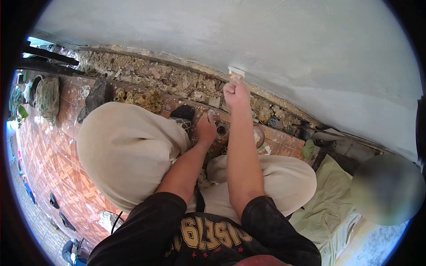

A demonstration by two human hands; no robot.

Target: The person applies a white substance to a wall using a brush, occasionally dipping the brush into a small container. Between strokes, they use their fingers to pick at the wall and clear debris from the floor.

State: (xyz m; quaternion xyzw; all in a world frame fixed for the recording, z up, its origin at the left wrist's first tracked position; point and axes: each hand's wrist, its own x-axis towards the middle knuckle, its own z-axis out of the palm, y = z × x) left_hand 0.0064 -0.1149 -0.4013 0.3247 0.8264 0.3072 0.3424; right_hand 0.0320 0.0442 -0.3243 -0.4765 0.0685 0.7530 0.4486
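Observation:
My right hand (pixel 237 94) is closed around a small paintbrush (pixel 236 72), its whitish end right at the lower edge of the pale grey wall (pixel 284 40). Most of the handle is hidden in my fist. Lower down, between my knees, my left hand (pixel 206 128) reaches forward with its fingers stretched out. A small round cup (pixel 222 130) stands right beside it. My dark shoe (pixel 183 112) shows just past that hand.
Crumbly rubble (pixel 155 75) fills a strip along the wall's foot. A round lid-like thing (pixel 258 136) lies behind my right forearm. Red patterned tiles (pixel 62 155) spread leftward, splashed white. A greenish cloth (pixel 326 199) lies at right, near a blurred round object (pixel 387 189).

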